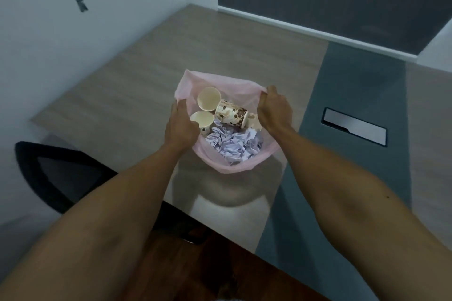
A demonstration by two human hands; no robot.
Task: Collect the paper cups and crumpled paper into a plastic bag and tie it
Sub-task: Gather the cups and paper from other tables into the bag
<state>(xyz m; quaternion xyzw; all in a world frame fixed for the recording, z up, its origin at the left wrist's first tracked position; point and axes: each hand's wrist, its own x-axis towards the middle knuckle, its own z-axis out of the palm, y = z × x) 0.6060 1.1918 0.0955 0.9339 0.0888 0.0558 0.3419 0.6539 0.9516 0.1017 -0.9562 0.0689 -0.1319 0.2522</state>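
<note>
Pink plastic bag (241, 166) mid-desk (137, 76), left hand (179, 127) and right hand (275, 110) pinching its rim, fingertips hidden, paper cups (231, 112) on crumpled paper (234, 144), lowest cup half hidden.

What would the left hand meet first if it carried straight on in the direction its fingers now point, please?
Probably only the pink plastic bag: the left hand grips its left rim, fingers pointing up-frame along that wall. Beyond lies bare table. The paper cups sit just to its right, though depth is unclear.
</note>
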